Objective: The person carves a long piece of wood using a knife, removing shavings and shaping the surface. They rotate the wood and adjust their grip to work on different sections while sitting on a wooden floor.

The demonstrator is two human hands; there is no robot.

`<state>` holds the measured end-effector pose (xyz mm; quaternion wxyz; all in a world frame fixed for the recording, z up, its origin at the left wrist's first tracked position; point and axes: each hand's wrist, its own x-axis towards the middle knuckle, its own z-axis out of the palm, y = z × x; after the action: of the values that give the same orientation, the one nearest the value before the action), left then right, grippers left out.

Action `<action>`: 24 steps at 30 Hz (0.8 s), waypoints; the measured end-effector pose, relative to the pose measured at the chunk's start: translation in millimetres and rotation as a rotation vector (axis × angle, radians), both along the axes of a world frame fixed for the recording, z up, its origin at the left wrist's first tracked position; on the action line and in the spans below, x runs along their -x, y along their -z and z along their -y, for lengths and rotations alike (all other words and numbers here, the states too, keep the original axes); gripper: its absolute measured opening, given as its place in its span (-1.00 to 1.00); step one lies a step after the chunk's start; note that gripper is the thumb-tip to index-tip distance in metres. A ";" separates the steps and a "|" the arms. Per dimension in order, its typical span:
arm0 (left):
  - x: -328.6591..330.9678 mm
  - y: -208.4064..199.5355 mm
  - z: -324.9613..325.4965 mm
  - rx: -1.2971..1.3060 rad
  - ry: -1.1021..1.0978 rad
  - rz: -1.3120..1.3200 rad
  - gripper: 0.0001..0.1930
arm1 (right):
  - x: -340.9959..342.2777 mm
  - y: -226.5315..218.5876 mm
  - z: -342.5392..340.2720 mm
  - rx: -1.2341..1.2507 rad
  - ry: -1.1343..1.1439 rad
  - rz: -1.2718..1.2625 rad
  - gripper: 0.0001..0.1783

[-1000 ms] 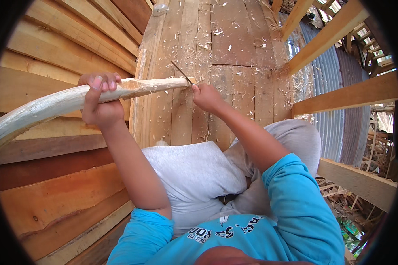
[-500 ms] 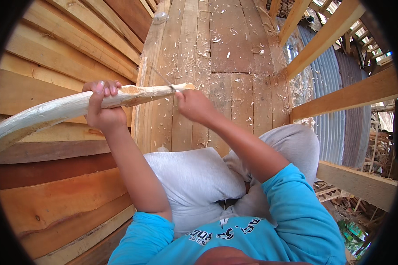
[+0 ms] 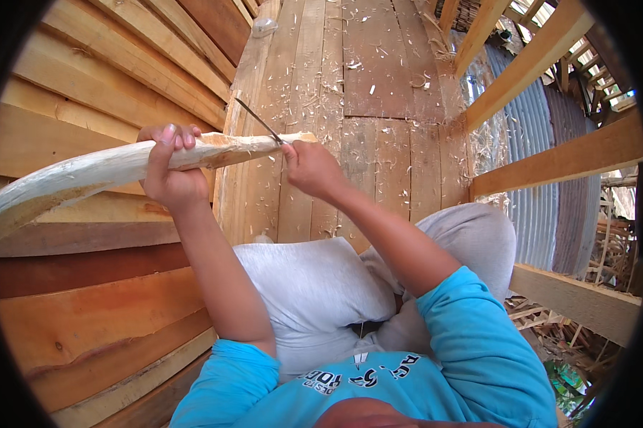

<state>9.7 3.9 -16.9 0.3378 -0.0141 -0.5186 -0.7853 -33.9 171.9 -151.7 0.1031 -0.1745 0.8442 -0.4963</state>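
Observation:
A long, curved, pale branch (image 3: 86, 165) stretches from the left rim to the middle of the picture, its bark stripped and its right end whittled thinner. My left hand (image 3: 175, 175) wraps around it just left of the whittled part. Close to the thin tip, my right hand (image 3: 313, 170) grips a knife (image 3: 256, 118); the handle is hidden in the fist. The narrow dark blade crosses the branch at the tip end and points up and left.
Curled shavings lie over the plank floor (image 3: 378, 171). Stacked boards (image 3: 86, 299) rise on the left. On the right stand wooden rails (image 3: 560, 153) with corrugated metal sheets (image 3: 528, 128) beyond. My legs in grey trousers (image 3: 314, 278) are folded below the branch.
The knife blade shows more clearly now and has tilted slightly at the tip of the branch. Both hands keep their grip in nearly the same place.

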 end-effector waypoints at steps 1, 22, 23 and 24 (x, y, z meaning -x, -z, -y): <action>-0.3 0.3 -0.8 0.000 -0.012 0.006 -0.89 | 4.3 4.5 -5.1 0.031 -0.020 0.013 -0.52; 5.1 -9.7 -46.1 -0.006 -0.422 -0.027 -0.80 | -21.3 -46.6 6.2 -0.132 0.030 0.063 -0.58; 7.2 -10.5 -48.8 0.023 -0.458 -0.025 -0.80 | -16.6 -23.2 -0.6 -0.176 0.038 0.103 -0.57; 12.0 -13.6 -56.9 0.050 -0.475 -0.030 -0.81 | -4.5 20.2 -18.9 -0.217 0.065 0.138 -0.56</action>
<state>-2.3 60.8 -3.3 0.5203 0.0879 -0.5216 -0.6705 -29.4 190.8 -171.9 0.1631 -0.1003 0.8890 -0.4159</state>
